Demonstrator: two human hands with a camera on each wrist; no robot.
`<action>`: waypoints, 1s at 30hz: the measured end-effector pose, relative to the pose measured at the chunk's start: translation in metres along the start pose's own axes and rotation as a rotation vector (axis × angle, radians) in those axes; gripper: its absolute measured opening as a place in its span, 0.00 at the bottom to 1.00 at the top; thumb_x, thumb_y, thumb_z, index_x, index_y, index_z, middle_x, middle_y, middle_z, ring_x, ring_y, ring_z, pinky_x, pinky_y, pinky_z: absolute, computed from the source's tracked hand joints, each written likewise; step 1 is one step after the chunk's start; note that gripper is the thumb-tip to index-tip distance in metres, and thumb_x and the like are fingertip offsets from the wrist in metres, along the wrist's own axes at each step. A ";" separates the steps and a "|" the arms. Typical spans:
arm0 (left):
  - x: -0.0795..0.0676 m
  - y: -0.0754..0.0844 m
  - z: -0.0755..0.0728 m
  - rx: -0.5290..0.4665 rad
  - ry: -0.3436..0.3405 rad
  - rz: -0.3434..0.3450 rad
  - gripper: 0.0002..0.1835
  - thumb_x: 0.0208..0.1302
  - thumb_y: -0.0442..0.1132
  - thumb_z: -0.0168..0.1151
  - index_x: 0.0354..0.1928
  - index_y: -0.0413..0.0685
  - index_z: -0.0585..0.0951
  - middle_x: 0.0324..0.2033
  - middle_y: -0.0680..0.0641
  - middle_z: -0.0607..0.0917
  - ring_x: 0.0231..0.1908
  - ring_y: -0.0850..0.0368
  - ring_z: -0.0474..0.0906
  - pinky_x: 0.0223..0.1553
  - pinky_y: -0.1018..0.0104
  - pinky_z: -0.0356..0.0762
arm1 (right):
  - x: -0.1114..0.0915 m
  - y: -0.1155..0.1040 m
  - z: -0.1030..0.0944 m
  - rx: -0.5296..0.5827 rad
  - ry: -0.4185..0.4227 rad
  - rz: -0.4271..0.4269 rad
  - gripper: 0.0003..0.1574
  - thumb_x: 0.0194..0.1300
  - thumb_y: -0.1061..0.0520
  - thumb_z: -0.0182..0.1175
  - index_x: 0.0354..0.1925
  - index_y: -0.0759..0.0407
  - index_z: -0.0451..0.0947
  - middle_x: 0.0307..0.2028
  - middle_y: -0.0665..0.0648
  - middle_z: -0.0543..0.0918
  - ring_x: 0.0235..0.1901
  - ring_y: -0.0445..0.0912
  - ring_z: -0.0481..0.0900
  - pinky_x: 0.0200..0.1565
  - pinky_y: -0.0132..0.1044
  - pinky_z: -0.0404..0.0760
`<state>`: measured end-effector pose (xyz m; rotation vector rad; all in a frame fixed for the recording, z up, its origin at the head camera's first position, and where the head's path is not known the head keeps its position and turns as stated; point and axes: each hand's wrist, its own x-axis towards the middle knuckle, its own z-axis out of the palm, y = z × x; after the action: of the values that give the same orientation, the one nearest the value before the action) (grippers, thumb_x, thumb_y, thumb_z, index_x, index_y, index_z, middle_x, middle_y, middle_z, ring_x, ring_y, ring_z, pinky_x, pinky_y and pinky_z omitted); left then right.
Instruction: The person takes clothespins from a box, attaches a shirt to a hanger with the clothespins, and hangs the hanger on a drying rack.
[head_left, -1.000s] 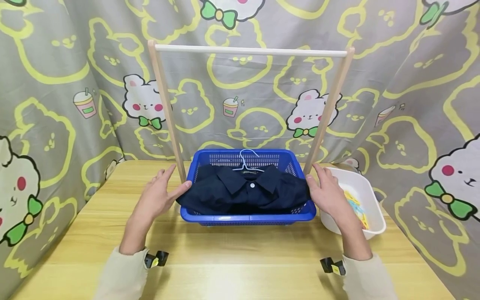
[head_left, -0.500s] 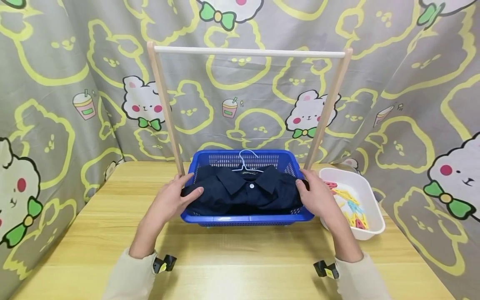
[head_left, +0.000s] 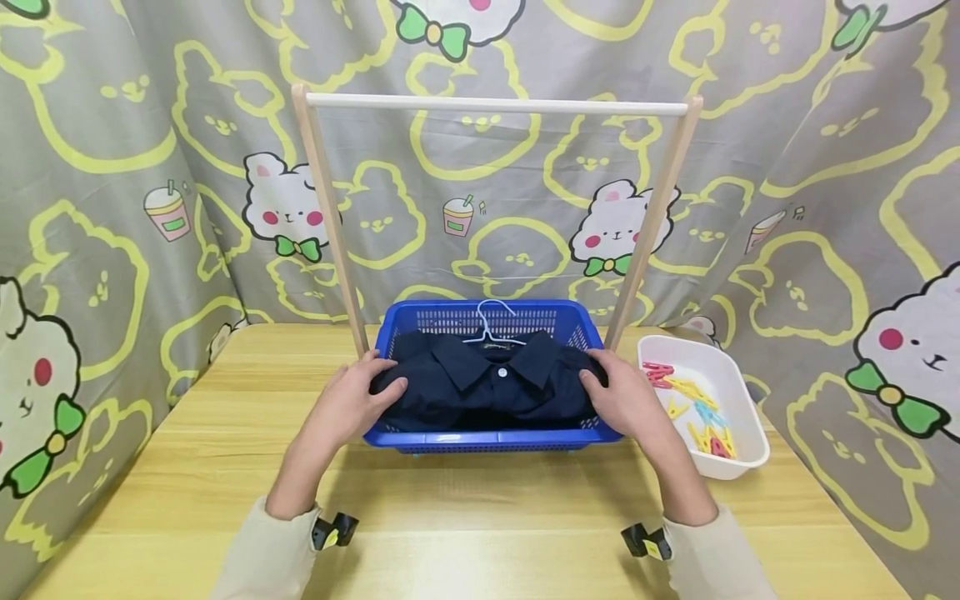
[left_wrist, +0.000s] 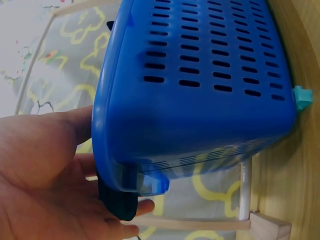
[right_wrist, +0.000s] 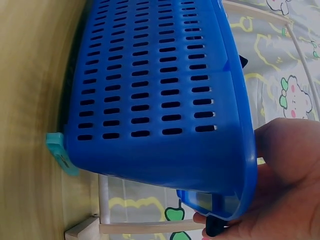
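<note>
A dark navy collared shirt (head_left: 442,392) lies bunched in the blue plastic basket (head_left: 487,437), collar up with a white button. A pale blue hanger (head_left: 486,321) sits in its neck, hook upward. My left hand (head_left: 347,402) holds the shirt's left side, thumb on top and fingers at the far edge. On the other side my right hand (head_left: 628,398) grips the shirt in the same manner. Both wrist views show dark cloth (left_wrist: 117,200) poking over the basket's rim beside the fingers; the rim hides part of each hand.
Behind and around the basket stands a wooden rack with a white top bar (head_left: 495,104). A white tub (head_left: 750,417) with red, yellow and blue clothespins (head_left: 708,412) is at the right. A patterned curtain (head_left: 480,192) surrounds the wooden table (head_left: 465,517).
Both hands have moved inward from outside the basket's ends onto the shirt, and their fingers have closed on its sides. The shirt's sides have drawn in a little.
</note>
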<state>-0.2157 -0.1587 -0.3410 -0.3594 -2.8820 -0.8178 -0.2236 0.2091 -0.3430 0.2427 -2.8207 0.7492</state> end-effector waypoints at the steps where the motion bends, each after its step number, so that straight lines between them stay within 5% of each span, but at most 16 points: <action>1: 0.000 0.000 0.000 -0.003 0.006 0.004 0.25 0.68 0.49 0.54 0.59 0.37 0.75 0.64 0.29 0.65 0.65 0.32 0.58 0.65 0.39 0.47 | 0.000 -0.001 0.000 -0.004 -0.003 0.002 0.27 0.70 0.54 0.51 0.62 0.66 0.67 0.59 0.70 0.72 0.60 0.64 0.67 0.60 0.58 0.62; 19: 0.003 0.004 0.007 -0.009 0.074 0.024 0.22 0.64 0.42 0.61 0.56 0.35 0.76 0.55 0.33 0.76 0.60 0.36 0.69 0.67 0.43 0.45 | 0.000 0.000 0.005 -0.044 -0.004 -0.042 0.29 0.69 0.53 0.54 0.63 0.66 0.68 0.59 0.68 0.72 0.60 0.65 0.68 0.59 0.58 0.63; 30: 0.001 0.000 0.001 -0.082 -0.080 0.017 0.39 0.56 0.56 0.67 0.63 0.39 0.69 0.62 0.34 0.68 0.66 0.35 0.56 0.66 0.40 0.43 | -0.001 0.000 0.004 -0.047 -0.017 -0.036 0.30 0.69 0.52 0.54 0.64 0.65 0.67 0.60 0.69 0.71 0.60 0.65 0.67 0.60 0.59 0.62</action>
<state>-0.2169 -0.1574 -0.3418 -0.4346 -2.9200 -0.9411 -0.2237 0.2075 -0.3465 0.2930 -2.8378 0.6756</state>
